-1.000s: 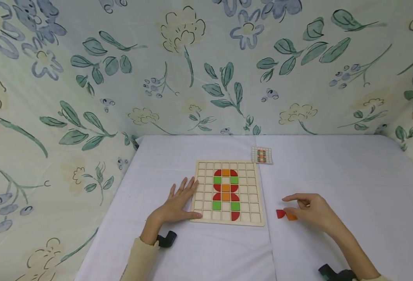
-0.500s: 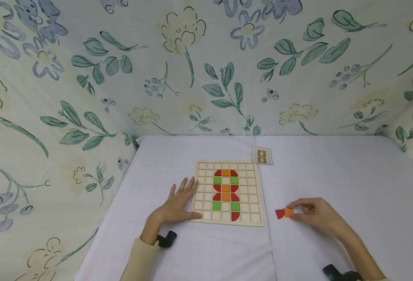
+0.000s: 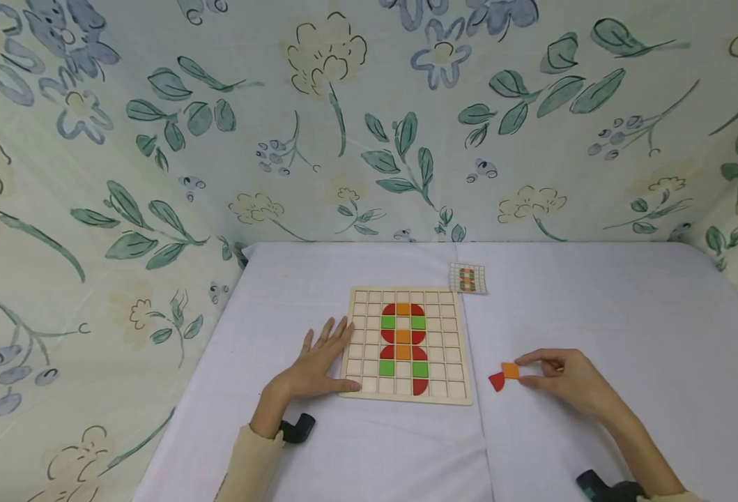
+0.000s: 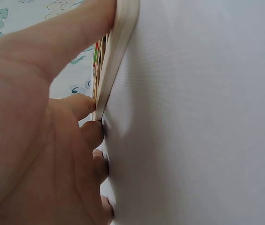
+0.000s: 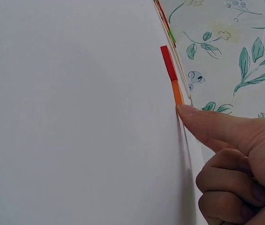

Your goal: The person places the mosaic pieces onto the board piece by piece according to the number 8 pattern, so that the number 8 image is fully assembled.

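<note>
A wooden grid board (image 3: 406, 400) lies on the table with red, orange and green tiles set in its cells. My left hand (image 3: 311, 368) rests spread along its left edge, the thumb over the near left corner. To the right of the board, my right hand (image 3: 566, 380) pinches an orange square tile (image 3: 509, 371) between thumb and index finger, low over the cloth. A red quarter-round tile (image 3: 497, 381) lies touching or almost touching it. In the right wrist view, the thumb meets one end of the orange tile (image 5: 177, 92), and the red tile (image 5: 168, 62) stands beyond.
A small pattern card (image 3: 467, 278) lies by the board's far right corner. White cloth (image 3: 626, 300) covers the table, and a floral curtain (image 3: 356, 139) hangs behind and at the left. Black wrist devices (image 3: 298, 427) show at both forearms.
The right hand's fingers have come together on the orange tile and turned and shifted it slightly away and left. The red tile has turned and moved slightly left. The left hand stays still.
</note>
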A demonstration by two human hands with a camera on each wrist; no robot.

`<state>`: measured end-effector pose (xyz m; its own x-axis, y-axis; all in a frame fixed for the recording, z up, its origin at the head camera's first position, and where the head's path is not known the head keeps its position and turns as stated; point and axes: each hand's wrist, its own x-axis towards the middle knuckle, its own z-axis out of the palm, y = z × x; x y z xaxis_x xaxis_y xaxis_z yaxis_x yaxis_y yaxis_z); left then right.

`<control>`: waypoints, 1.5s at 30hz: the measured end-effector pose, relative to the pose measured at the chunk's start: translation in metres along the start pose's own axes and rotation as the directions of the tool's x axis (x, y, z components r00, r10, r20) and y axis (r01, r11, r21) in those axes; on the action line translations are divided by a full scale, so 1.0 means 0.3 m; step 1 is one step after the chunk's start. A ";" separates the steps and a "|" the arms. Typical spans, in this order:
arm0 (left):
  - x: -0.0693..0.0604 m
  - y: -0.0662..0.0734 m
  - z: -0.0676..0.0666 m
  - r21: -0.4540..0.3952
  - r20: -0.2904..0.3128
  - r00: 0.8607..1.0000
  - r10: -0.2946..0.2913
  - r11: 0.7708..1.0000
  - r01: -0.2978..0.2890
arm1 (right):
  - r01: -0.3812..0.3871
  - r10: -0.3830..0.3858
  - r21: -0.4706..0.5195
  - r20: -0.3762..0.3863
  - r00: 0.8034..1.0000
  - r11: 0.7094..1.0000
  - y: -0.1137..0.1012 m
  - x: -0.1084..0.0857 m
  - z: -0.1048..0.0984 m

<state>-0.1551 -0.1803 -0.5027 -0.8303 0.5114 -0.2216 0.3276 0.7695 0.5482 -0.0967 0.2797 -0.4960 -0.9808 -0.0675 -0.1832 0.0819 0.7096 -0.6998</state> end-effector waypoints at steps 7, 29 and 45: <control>-0.005 0.003 -0.001 -0.006 -0.003 1.000 0.001 1.000 -0.001 | 0.026 -0.026 -0.005 -0.013 1.000 1.000 -0.003 0.011 0.018; -0.003 0.000 0.001 -0.001 0.001 1.000 -0.006 1.000 0.006 | 0.091 -0.093 0.099 0.022 0.995 0.991 -0.169 0.046 0.140; -0.002 0.002 -0.001 -0.003 -0.004 1.000 0.000 1.000 0.000 | 0.271 -0.290 0.162 0.113 0.950 0.949 -0.333 0.079 0.307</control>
<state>-0.1544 -0.1802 -0.5019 -0.8323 0.5096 -0.2182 0.3262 0.7685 0.5505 -0.1118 0.1425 -0.4939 -0.9358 -0.3492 -0.0488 -0.1590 0.5413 -0.8257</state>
